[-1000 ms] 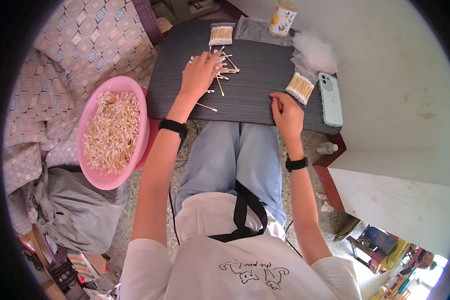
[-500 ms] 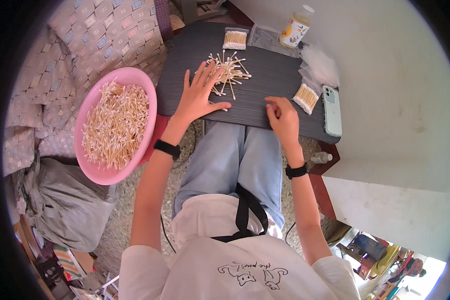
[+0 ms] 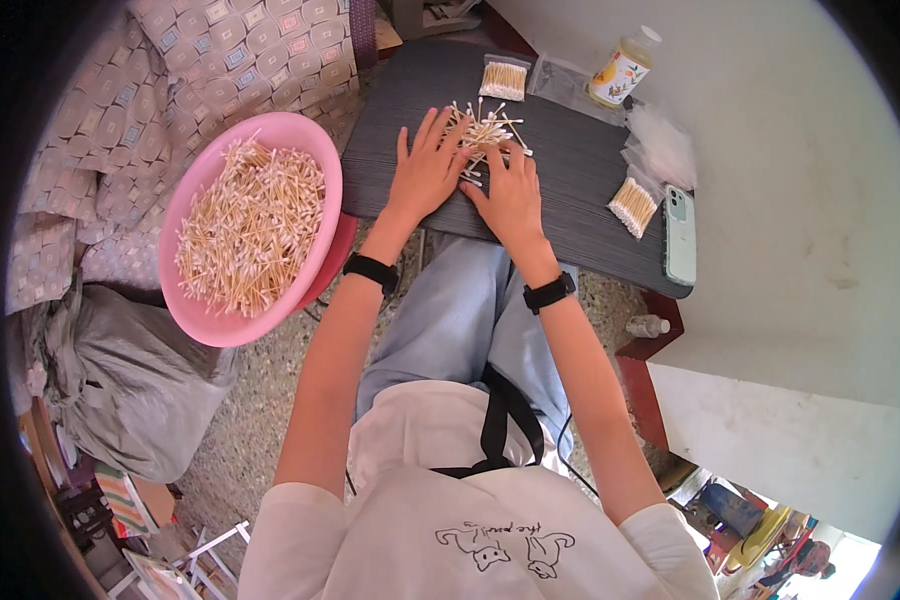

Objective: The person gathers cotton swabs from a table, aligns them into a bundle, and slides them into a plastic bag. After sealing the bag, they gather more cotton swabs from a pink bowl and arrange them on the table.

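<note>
Head view: we see a loose heap of cotton swabs [image 3: 494, 128] on the dark, fine-grained bench [image 3: 580, 205], lying just beyond and between the fingers of both hands. We note slim, straight, pale tan sticks with rounded white tips; they cross at many angles, several jutting outward from the far and right sides of the heap. A few tips show nearer, between the two hands. The left hand [image 3: 427, 178] has its fingers spread wide at the heap's left side. The right hand [image 3: 513, 205] bends its fingers over the near edge, thumb held apart; we cannot tell whether they pinch a swab.

Beyond the fingertips we find a clear packet [image 3: 504, 80] of swabs in an orderly, parallel row. Well right of the right fingers lies a second packet [image 3: 634, 207], similarly aligned, near a pale green phone [image 3: 680, 240]. Left of the left fingers, a pink basin [image 3: 332, 180] holds a dense, tangled mass of the same swabs.
</note>
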The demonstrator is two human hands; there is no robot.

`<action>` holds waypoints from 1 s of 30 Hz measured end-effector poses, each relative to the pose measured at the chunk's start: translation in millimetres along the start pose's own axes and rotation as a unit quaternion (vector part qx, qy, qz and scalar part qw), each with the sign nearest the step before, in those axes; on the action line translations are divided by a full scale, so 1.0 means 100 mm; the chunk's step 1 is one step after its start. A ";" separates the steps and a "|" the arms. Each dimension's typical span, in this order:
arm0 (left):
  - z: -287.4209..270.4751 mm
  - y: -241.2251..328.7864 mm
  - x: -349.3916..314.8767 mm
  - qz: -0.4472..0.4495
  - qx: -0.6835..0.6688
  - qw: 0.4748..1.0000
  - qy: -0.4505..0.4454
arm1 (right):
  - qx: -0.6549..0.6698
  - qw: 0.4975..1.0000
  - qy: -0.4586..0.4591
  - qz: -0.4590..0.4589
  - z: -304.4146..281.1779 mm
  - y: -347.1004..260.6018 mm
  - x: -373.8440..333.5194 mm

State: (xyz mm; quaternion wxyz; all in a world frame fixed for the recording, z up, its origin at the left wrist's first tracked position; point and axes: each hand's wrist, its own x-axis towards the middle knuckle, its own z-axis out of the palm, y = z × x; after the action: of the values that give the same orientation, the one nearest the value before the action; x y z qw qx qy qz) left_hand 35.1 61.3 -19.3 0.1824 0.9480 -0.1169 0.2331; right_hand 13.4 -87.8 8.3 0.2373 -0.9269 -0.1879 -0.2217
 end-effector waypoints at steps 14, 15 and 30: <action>0.00 0.04 -0.01 0.010 0.056 0.997 -0.050 | 0.074 0.996 -0.044 0.029 -0.19 0.45 0.01; 0.00 0.03 -0.02 0.002 0.058 0.997 -0.050 | 0.042 0.999 -0.019 0.022 -0.22 0.43 -0.02; 0.02 0.06 0.00 0.036 0.054 0.997 -0.029 | 0.051 0.997 -0.012 -0.053 -0.26 0.66 -0.07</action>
State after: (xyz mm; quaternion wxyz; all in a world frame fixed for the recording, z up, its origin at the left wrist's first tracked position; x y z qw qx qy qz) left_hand 34.0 55.3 -19.2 0.1187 0.9581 -0.1437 0.2176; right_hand 29.5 -156.8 1.7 0.2701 -0.9050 -0.2502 -0.2132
